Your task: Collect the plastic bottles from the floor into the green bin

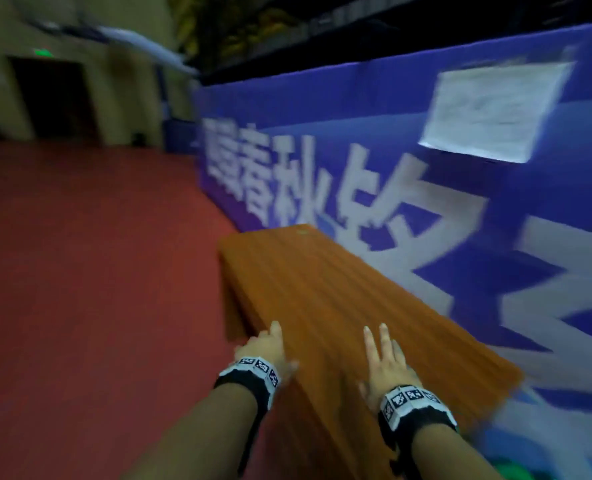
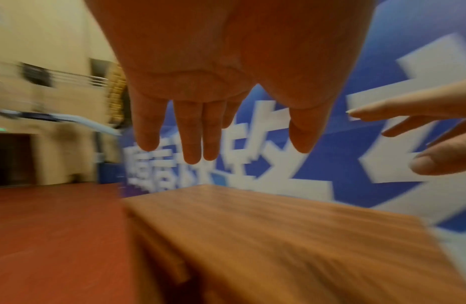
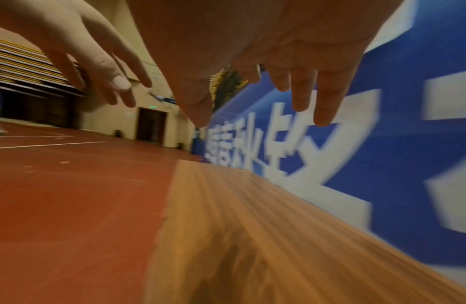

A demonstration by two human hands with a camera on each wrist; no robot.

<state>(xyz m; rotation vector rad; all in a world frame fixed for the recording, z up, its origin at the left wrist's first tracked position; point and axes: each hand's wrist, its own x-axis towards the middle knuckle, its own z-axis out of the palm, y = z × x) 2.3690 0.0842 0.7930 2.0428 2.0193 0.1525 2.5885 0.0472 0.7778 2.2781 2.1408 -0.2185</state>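
Observation:
Both my hands hover empty over a long wooden bench [image 1: 322, 306]. My left hand [image 1: 265, 344] is above the bench's left edge, fingers straight and relaxed [image 2: 192, 133]. My right hand [image 1: 383, 358] is over the bench's middle, fingers spread and straight [image 3: 322, 98]. No plastic bottle shows in any view. A small patch of green [image 1: 509, 471] shows at the bottom edge of the head view, right of my right forearm; I cannot tell whether it is the bin. All views are blurred by motion.
A blue banner [image 1: 426, 168] with large white characters and a white sheet of paper [image 1: 492, 109] runs along the right, just behind the bench. Red floor [image 1: 80, 271] spreads to the left. A dark doorway [image 1: 52, 98] under a green sign stands far left.

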